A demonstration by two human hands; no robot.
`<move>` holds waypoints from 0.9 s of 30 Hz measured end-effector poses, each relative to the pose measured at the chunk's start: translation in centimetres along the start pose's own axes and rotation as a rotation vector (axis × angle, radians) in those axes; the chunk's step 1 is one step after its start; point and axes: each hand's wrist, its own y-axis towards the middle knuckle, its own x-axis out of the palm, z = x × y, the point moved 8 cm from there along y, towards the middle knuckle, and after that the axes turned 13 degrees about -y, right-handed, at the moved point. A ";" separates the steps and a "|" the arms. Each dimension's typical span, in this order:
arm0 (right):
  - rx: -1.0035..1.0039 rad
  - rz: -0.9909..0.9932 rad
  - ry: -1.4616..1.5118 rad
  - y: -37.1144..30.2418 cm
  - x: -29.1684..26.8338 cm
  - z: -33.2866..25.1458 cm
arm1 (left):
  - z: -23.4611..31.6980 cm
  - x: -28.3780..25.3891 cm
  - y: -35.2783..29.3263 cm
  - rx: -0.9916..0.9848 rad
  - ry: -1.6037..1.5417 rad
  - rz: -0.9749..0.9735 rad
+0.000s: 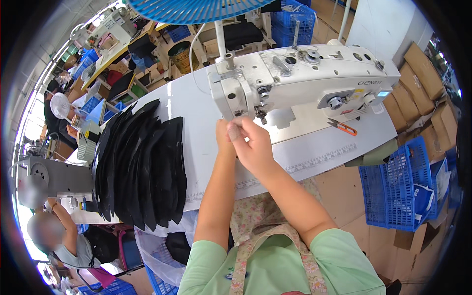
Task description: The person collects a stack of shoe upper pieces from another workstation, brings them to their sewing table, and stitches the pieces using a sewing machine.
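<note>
Both my hands meet just in front of the needle end of a white sewing machine (pixel 305 73). My right hand (pixel 253 145) is closed, thumb and fingertips pressed together, with a greyish wrap on one finger. Whatever it pinches is too small to make out. Partly behind it, my left hand (pixel 225 135) is also closed, its fingertips largely hidden. A big overlapping stack of black cut pieces (pixel 142 167) lies on the grey-white machine table (pixel 201 162), left of my forearms. Orange-handled thread snips (pixel 342 127) rest on the machine bed to the right.
A printed ruler strip (pixel 319 158) runs along the table's front edge. Overhead hangs a blue fan guard (pixel 196 10). Blue crates (pixel 393 184) and cardboard boxes (pixel 418 83) stand on the right. At the lower left, a person (pixel 73 241) sits by another machine (pixel 59 179).
</note>
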 end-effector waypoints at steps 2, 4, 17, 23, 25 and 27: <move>-0.032 -0.041 -0.107 0.3 -0.4 0.6 | 0.3 0.8 0.2 -0.066 -0.315 -0.054; -0.415 -0.108 -0.505 -0.4 0.7 -1.4 | -0.3 -0.1 0.2 -0.024 -0.207 -0.013; -0.423 -0.133 -0.473 -3.2 -3.2 1.9 | 6.5 -3.4 -2.7 -0.102 0.647 -0.104; -0.337 -0.473 -0.706 -2.1 1.0 8.4 | 9.4 -1.4 -5.2 0.053 0.571 -0.283; -0.413 -0.420 -0.708 -2.1 1.5 8.4 | 9.7 -1.1 -5.5 0.018 0.566 -0.305; -0.421 -0.442 -0.725 -2.1 2.0 8.9 | 9.7 -0.7 -5.5 -0.014 0.556 -0.330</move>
